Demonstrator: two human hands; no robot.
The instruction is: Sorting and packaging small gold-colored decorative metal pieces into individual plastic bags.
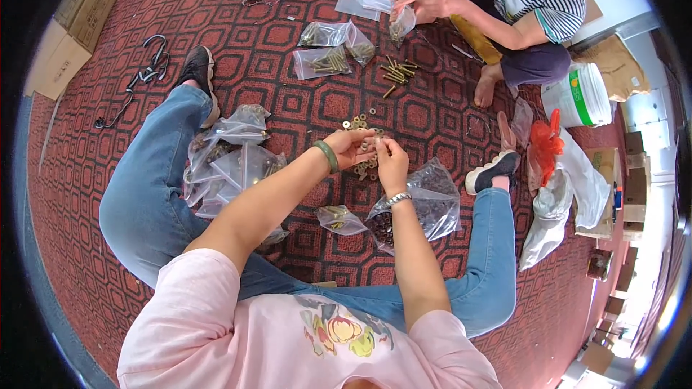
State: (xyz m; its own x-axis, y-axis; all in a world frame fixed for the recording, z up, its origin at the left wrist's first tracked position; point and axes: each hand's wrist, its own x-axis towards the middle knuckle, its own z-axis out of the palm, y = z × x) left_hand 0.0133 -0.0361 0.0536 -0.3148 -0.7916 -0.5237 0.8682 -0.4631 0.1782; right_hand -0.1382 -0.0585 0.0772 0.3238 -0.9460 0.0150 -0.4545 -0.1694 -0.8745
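Above a loose pile of brass-coloured washers [347,124] on the patterned carpet, my two hands meet. My left hand [347,148], with a green bangle at its wrist, is turned partly palm up with curled fingers. Thumb and fingers of my right hand [392,167] pinch together beside the left fingertips; the small piece between the hands is too tiny to make out surely. Close to my right forearm lies a clear plastic bag [441,198] of dark small parts. A small bag [340,220] of brass-coloured hardware rests between my forearms.
Several filled clear bags [241,166] lie by my left leg. Ahead are loose brass bolts [398,72] and bags of bolts [324,63]. A co-worker [530,18] sits far right, holding a small bag [402,25]. A white bucket [577,97] and red plastic bag [546,142] stand right.
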